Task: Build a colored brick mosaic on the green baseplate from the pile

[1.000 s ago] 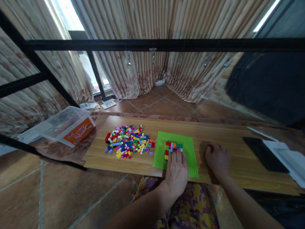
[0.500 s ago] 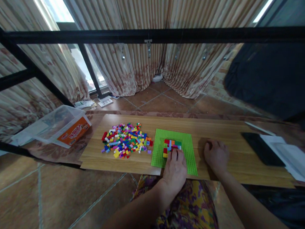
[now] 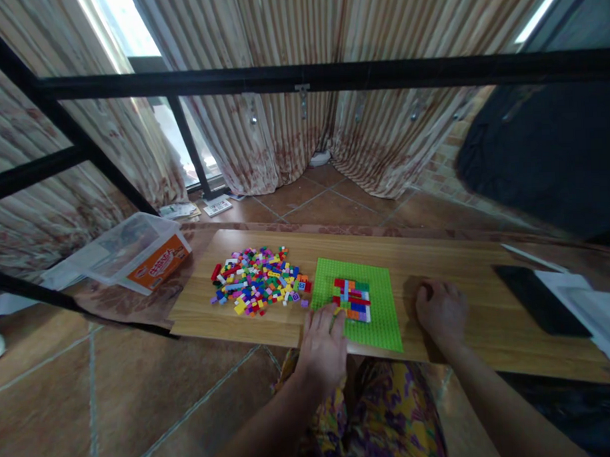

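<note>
A green studded baseplate lies on the wooden table, bearing a flat cluster of toy building bricks in red, blue, orange, green and white. Over the plate's front left corner is my left hand, its fingers extended beside the cluster's left edge and hiding part of it. Nothing shows in its fingers. To the right of the plate my right hand rests on the tabletop, curled into a loose fist with nothing visible in it. A pile of loose bricks in many colours spreads left of the plate.
The wooden table is long and narrow. A clear plastic box with an orange label stands beyond its left end. At the right end lie a dark flat object and white papers. A black metal bar crosses ahead.
My left hand has moved left off the brick cluster, uncovering most of it, and its fingers have straightened. My right hand stays where it was on the table. The view has shifted slightly.
</note>
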